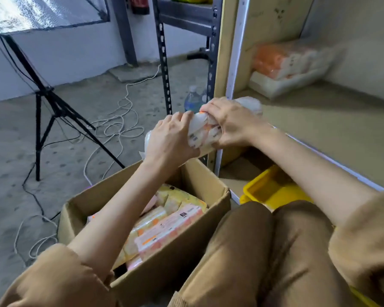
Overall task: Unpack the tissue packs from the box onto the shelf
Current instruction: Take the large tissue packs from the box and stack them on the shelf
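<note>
An open cardboard box (211,197) sits on the floor at my knees, holding several pink, orange and yellow tissue packs (169,227). Above it, at the shelf's front corner, I hold a white-and-orange tissue pack (203,131) in both hands. My left hand (171,138) grips its near left side, and my right hand (233,125) clamps over its top right. The beige shelf board (319,129) stretches to the right. Far back on it, more orange-and-white tissue packs (286,60) stand in a white tray (275,85).
A yellow bin (266,189) sits on the lower shelf under my right forearm. A dark metal rack post (164,69) and a water bottle (192,99) stand behind the pack. A light stand tripod (47,103) and loose cables (118,127) lie on the concrete floor at left.
</note>
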The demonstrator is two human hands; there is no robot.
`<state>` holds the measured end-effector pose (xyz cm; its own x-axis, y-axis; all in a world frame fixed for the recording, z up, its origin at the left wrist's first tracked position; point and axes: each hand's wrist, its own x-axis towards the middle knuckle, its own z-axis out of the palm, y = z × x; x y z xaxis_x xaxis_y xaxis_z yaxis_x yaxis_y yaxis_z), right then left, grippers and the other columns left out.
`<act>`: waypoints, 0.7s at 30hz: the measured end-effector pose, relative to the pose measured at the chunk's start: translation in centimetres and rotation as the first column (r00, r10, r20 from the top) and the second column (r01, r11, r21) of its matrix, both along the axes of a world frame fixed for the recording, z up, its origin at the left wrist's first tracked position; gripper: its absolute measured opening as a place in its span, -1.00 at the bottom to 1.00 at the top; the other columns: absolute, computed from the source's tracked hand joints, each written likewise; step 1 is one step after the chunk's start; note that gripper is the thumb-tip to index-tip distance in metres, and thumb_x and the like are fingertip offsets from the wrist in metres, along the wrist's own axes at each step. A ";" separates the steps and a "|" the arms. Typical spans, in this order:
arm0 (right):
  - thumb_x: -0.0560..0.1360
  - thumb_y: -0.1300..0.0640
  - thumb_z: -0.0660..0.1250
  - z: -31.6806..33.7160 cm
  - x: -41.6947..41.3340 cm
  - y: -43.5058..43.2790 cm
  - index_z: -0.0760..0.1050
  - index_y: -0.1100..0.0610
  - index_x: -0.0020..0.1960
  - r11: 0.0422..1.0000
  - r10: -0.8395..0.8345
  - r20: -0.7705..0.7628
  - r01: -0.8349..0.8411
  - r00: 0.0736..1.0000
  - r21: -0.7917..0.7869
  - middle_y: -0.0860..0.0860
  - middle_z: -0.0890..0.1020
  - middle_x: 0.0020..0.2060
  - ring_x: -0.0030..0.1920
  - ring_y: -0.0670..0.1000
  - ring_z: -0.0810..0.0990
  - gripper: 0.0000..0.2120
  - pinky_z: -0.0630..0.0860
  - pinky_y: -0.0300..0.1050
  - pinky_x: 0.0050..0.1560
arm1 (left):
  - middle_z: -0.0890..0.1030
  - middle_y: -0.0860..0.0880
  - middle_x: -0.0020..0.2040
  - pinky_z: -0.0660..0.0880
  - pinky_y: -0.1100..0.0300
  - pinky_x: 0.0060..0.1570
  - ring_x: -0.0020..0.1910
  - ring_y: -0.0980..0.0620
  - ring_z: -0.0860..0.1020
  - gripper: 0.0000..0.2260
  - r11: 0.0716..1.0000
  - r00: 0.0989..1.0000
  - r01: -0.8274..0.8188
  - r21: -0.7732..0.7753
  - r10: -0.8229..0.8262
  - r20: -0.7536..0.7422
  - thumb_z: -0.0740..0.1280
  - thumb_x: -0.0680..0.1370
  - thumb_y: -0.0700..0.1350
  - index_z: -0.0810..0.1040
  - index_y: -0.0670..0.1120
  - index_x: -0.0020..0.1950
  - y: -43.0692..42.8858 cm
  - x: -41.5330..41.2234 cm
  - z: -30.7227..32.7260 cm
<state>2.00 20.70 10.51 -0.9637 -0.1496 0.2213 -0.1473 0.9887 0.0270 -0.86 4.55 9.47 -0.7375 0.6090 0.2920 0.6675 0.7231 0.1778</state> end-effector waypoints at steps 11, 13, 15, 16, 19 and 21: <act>0.29 0.09 0.49 5.7 10.1 13.8 0.28 0.21 0.38 0.908 -0.416 -0.037 0.418 0.908 0.031 0.16 0.41 0.29 0.32 0.15 0.34 -0.26 0.31 -0.02 0.33 | 0.44 -0.07 0.35 0.39 0.08 0.24 0.33 -0.09 0.41 -0.33 0.929 0.920 0.370 -0.009 -0.368 -0.134 0.39 0.40 0.10 0.25 -0.05 0.44 16.4 3.9 5.2; 0.26 0.08 0.52 6.0 11.6 16.0 0.29 0.20 0.38 0.879 -0.476 0.011 0.476 0.879 0.039 0.15 0.41 0.27 0.31 0.14 0.35 -0.23 0.35 -0.01 0.33 | 0.42 -0.07 0.37 0.40 0.07 0.24 0.34 -0.10 0.41 -0.30 0.901 0.897 0.431 -0.045 -0.433 -0.091 0.42 0.38 0.09 0.24 -0.05 0.45 19.1 4.7 5.4; 0.23 0.07 0.54 6.2 12.8 18.0 0.31 0.18 0.35 0.853 -0.522 0.074 0.521 0.850 0.043 0.14 0.44 0.22 0.27 0.13 0.37 -0.23 0.38 -0.03 0.29 | 0.45 -0.08 0.34 0.43 0.06 0.16 0.30 -0.11 0.44 -0.31 0.878 0.879 0.474 -0.067 -0.476 -0.035 0.42 0.38 0.09 0.26 -0.06 0.43 21.8 5.5 5.3; 0.22 0.08 0.55 6.1 13.1 18.7 0.33 0.18 0.33 0.842 -0.540 0.108 0.538 0.835 0.041 0.14 0.45 0.19 0.26 0.13 0.38 -0.25 0.39 -0.06 0.25 | 0.46 -0.09 0.31 0.45 0.06 0.13 0.28 -0.12 0.46 -0.32 0.869 0.871 0.490 -0.070 -0.491 -0.003 0.42 0.38 0.09 0.27 -0.07 0.42 22.9 5.7 5.0; 0.22 0.10 0.55 5.7 13.8 20.8 0.38 0.17 0.27 0.809 -0.581 0.192 0.588 0.791 0.026 0.14 0.47 0.14 0.21 0.12 0.43 -0.32 0.40 -0.10 0.14 | 0.48 -0.08 0.30 0.46 0.07 0.11 0.27 -0.12 0.47 -0.33 0.840 0.842 0.538 -0.073 -0.530 0.101 0.42 0.37 0.09 0.29 -0.04 0.42 25.7 6.0 4.4; 0.23 0.13 0.55 5.3 13.8 22.1 0.38 0.17 0.29 0.794 -0.590 0.225 0.608 0.775 -0.012 0.13 0.47 0.17 0.21 0.11 0.44 -0.31 0.38 -0.13 0.13 | 0.46 -0.08 0.34 0.44 0.09 0.16 0.31 -0.10 0.45 -0.32 0.817 0.819 0.569 -0.096 -0.552 0.159 0.43 0.38 0.09 0.28 -0.03 0.43 27.1 5.7 4.6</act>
